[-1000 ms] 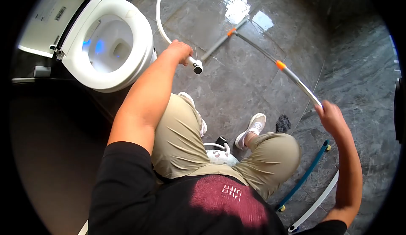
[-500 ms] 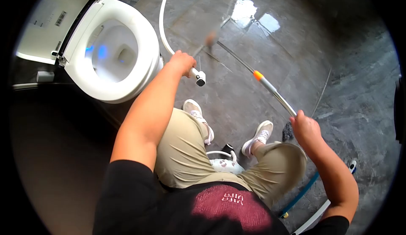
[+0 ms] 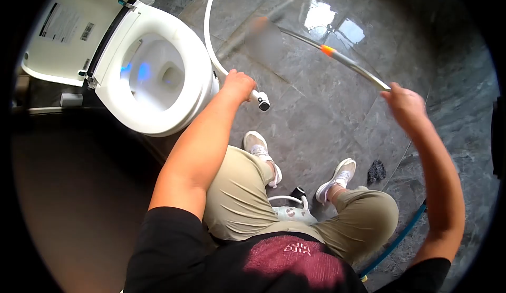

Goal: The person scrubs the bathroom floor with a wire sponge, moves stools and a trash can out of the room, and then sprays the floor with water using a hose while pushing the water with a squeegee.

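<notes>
In the head view, my left hand [image 3: 240, 86] is closed around a white spray nozzle [image 3: 262, 102] with a dark tip, just right of the toilet [image 3: 208, 95]. A white hose [image 3: 209, 32] runs up from it. My right hand [image 3: 406, 103] grips the end of the silver handle of a floor squeegee [image 3: 350, 64], which has an orange collar. The handle points up and left to a long, narrow head lying across the floor. Blur covers the middle of that head, so its details are hidden.
The toilet lid [image 3: 66, 32] is raised. Wet grey tiles [image 3: 316, 116] reflect light. Between my white shoes [image 3: 337, 179] and legs sits a patterned object [image 3: 292, 215] with a white hose. A dark scrubber [image 3: 376, 172] and a blue pole [image 3: 395, 243] lie at the right.
My right hand has moved up and right with the squeegee, and its head has shifted upward. My left hand still holds the nozzle. The view has shifted slightly.
</notes>
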The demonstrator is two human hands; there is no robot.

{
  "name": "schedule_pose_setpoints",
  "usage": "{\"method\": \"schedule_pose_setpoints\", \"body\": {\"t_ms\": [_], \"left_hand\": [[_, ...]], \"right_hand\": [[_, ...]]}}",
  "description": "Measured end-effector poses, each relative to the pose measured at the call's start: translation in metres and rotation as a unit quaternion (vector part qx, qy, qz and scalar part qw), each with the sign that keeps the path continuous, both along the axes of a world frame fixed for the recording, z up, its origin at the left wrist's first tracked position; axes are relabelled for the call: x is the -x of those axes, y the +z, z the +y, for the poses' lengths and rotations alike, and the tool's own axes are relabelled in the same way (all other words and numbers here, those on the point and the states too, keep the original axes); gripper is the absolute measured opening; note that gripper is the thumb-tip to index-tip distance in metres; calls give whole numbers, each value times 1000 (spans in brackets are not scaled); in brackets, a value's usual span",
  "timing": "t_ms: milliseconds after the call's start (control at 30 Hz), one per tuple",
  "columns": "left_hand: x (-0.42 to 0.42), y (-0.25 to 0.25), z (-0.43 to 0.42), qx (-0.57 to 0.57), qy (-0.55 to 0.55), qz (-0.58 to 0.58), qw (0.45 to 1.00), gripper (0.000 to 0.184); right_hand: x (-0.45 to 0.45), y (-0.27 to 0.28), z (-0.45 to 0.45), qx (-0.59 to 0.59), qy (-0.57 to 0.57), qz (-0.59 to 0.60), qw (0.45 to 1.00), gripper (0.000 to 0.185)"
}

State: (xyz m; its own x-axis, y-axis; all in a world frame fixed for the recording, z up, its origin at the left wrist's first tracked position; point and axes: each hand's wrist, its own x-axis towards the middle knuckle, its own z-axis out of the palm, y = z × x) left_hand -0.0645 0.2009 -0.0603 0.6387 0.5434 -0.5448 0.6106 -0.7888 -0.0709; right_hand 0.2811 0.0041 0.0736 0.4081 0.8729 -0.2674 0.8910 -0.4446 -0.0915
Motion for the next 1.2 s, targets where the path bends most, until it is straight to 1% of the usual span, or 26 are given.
{"method": "schedule_pose_setpoints", "body": {"t_ms": [33,67,100,167,200,267,333,467,533,600,667,733,767,833,900,933,967,1000,1033,1167,1200], "left_hand": [[0,1,1,-7,-10,4,1000,32],[0,0,0,-9,-11,1,1000,32],[1,-3,-2,-13,-10,-6,1000,32],[2,-6,-2,-17,-10,-13,1000,31],[1,-7,-1,-16,-6,-20,1000,30],[2,-9,2,-15,-4,-27,1000,29],[7,-11,6,-11,1,-33,999,28],[2,-9,7,-11,0,-36,999,28],[0,-9,7,3,15,-28,999,27],[0,-8,7,-1,19,-26,999,27],[3,-10,5,-6,23,-24,999,26],[4,-14,5,-21,5,-44,999,26],[3,-14,4,-23,4,-44,999,26],[1,-10,4,-45,1,-74,996,26],[-2,-11,4,-40,4,-81,996,26],[-5,-12,3,-33,8,-89,995,26],[-6,-13,1,-32,7,-95,995,26],[-7,-14,-2,-24,7,-81,996,25],[-8,-14,-4,-15,7,-68,998,25],[-11,-9,-5,-12,-8,-100,995,25],[-13,-9,-5,-6,-20,-133,991,25]], "right_hand": [[13,41,-7,24,25,-132,991,30],[3,58,-21,24,62,-204,977,28],[9,80,-36,33,64,-192,979,28],[18,101,-60,75,35,-198,977,28],[22,100,-64,75,34,-198,977,28],[34,91,-64,111,30,-207,972,28],[47,78,-43,112,47,-212,970,28],[49,44,28,61,118,-173,976,30],[62,33,74,83,109,-173,975,32],[65,8,120,94,137,-169,972,37],[80,-14,163,92,79,-118,986,38],[98,-32,188,58,83,-141,985,37],[93,-30,190,56,82,-140,985,37],[85,-12,191,9,63,-108,992,38],[60,9,163,25,36,-86,995,45],[48,22,141,57,53,-119,990,44],[35,37,111,48,67,-133,988,44],[31,56,79,34,30,-146,988,42],[23,75,43,6,65,-181,981,38],[12,130,-84,31,36,-194,980,28],[17,139,-110,70,-9,-200,977,27]]}}
